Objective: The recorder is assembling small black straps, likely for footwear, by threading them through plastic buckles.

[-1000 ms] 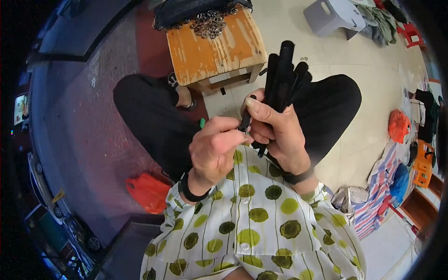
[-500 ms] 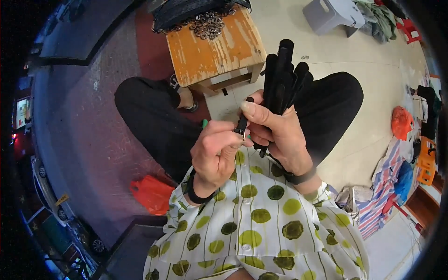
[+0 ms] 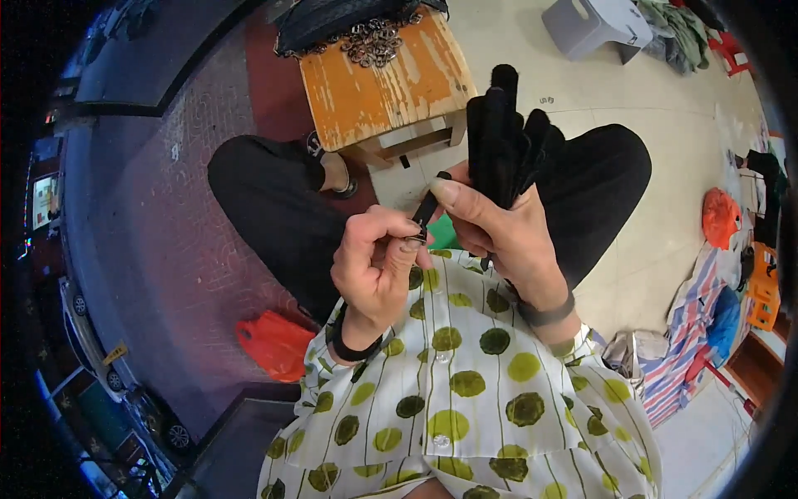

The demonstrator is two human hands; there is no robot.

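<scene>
Head view: both hands are working at chest front, above the lap. Left hand is pinching the lower end of one short black strap, fingers curled in, thumb and index closed on it. Small metal fitting is showing at that end, right at the left fingertips; fingers are partly hiding it, so can't tell if it's fully threaded. Right hand is pressing its thumb on the same strap higher up, strap tip poking out above the thumb. Same hand is also gripping a bundle of black straps, fanning up and away from the wearer. So neither hand is standing open. Strap is slanting between the two hands, top leaning right.

Wristbands: black one is sitting on the left wrist, dark grey one on the right.

Around: worn orange wooden surface is standing beyond the knees, carrying a pile of metal pieces and, at its far edge, a black fabric item. Green thing is showing behind the hands; can't tell what it is. Red bag is lying left of the wearer. Grey plastic stool is standing far right of the surface. Striped sheet is spreading along the right side.
</scene>
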